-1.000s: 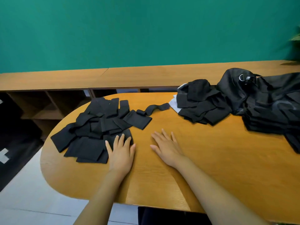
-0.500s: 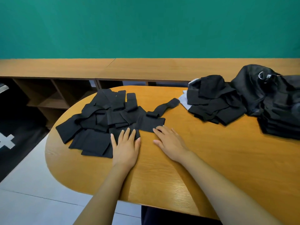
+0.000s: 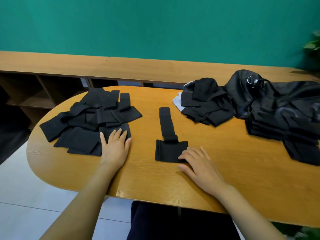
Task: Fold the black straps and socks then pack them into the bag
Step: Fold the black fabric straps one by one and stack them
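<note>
1. Green wall [image 3: 155,23] fills the back; a long wooden shelf unit [image 3: 138,66] runs along below it.
2. Wooden table [image 3: 225,179] with a rounded left end is in front of me, and everything lies on it.
3. Black bag [image 3: 242,94] sits slumped at the far right of the table. A stack of dark folded fabric [image 3: 280,123] lies just beside it on the right and touches it. I can't tell what that fabric is.
4. Pile of black straps [image 3: 90,118] is spread flat and overlapping on the left side of the table.
5. Heap of black socks [image 3: 206,103] sits between the centre and the bag, touching the bag. A bit of pale cloth [image 3: 177,103] shows under the heap's left edge.
6. One black strap [image 3: 168,135] lies alone mid-table between the pile and the heap, apart from both. Its wide end is near me and the narrow band runs straight away from me.
7. My left hand [image 3: 115,146] is flat with palm down and fingers straight. The fingertips rest on the near edge of the strap pile and the heel is on bare wood. It grips nothing.
8. My right hand [image 3: 199,163] is palm down and relaxed. Its fingertips press the near right corner of the lone strap's wide end, and the thumb is on the table. It isn't clasping anything.
9. Small metal ring [image 3: 249,79] shows on top of the bag.
</note>
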Demonstrator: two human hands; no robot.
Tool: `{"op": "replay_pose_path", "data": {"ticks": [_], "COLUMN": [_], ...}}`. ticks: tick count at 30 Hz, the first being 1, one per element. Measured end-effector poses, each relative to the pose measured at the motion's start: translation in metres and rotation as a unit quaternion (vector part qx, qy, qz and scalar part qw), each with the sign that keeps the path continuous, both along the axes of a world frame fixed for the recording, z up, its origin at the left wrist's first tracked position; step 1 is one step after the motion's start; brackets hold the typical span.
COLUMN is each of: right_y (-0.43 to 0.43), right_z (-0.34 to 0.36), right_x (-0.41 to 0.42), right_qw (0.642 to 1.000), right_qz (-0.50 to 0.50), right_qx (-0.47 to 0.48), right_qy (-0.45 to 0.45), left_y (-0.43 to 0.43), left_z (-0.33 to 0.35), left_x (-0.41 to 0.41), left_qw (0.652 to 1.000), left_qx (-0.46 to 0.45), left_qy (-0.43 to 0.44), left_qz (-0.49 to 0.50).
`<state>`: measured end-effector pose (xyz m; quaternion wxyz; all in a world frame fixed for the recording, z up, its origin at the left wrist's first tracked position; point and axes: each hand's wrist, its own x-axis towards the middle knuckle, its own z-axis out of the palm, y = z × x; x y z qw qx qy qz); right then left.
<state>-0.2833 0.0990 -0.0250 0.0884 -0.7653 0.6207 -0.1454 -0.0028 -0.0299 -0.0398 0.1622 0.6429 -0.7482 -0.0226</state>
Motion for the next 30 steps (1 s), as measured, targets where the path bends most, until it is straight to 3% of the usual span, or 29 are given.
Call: {"op": "replay_pose_path", "data": {"ticks": [4, 7, 11, 20, 26, 30], "right_y": [0.012, 0.021, 0.026, 0.031, 0.021, 0.014], "right_z": [0.002, 0.003, -0.003, -0.009, -0.001, -0.009], "right_x": [-0.009, -0.009, -0.004, -0.002, 0.001, 0.010], "right_qw": [0.999, 0.998, 0.999, 0.998, 0.997, 0.995], "right_qz": [-0.013, -0.036, -0.044, -0.046, -0.066, -0.046], "right_qx": [-0.031, -0.032, 0.012, -0.019, -0.049, -0.079], "right_qy": [-0.021, -0.037, -0.018, -0.048, -0.012, -0.047], "left_y": [0.027, 0.063, 0.097, 0.107, 0.107, 0.110], "left_z": [0.006, 0.014, 0.015, -0.006, -0.006, -0.004], "left_x": [-0.018, -0.047, -0.076, -0.078, -0.079, -0.080], "left_qw": [0.995, 0.977, 0.957, 0.965, 0.968, 0.969], "left_qx": [-0.040, -0.016, 0.033, -0.020, -0.059, -0.062], "left_qy": [0.083, 0.166, 0.143, 0.171, 0.146, 0.156], "left_qz": [-0.049, -0.130, -0.251, -0.196, -0.195, -0.181]}}
